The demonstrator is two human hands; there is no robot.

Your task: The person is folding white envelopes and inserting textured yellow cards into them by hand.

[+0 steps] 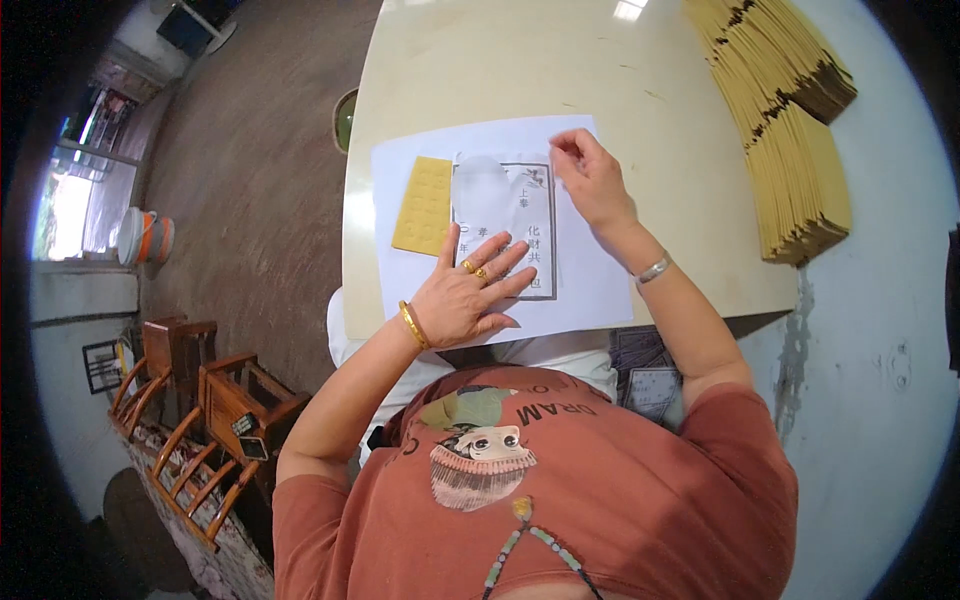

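On a pale table, a large white sheet [400,290] lies flat. On it rests a printed paper [543,275] with a black border and columns of characters. A plain whitish patch, perhaps a folded-over part, covers its upper left. My left hand [470,295], with gold rings and a bangle, lies with fingers spread across the lower part of the print. At the upper right corner of that paper, my right hand [595,180] has its fingertips pinched together; what they hold is too small to tell. Yellow paper [424,205] with rows of dimpled marks sits left of the print.
Tall stacks of folded yellow paper [800,170] run along the table's right side by the wall. Wooden chairs [235,400] stand at the lower left. A white and orange bucket [146,236] is on the floor at the far left. Dark printed papers [645,375] show below the table edge.
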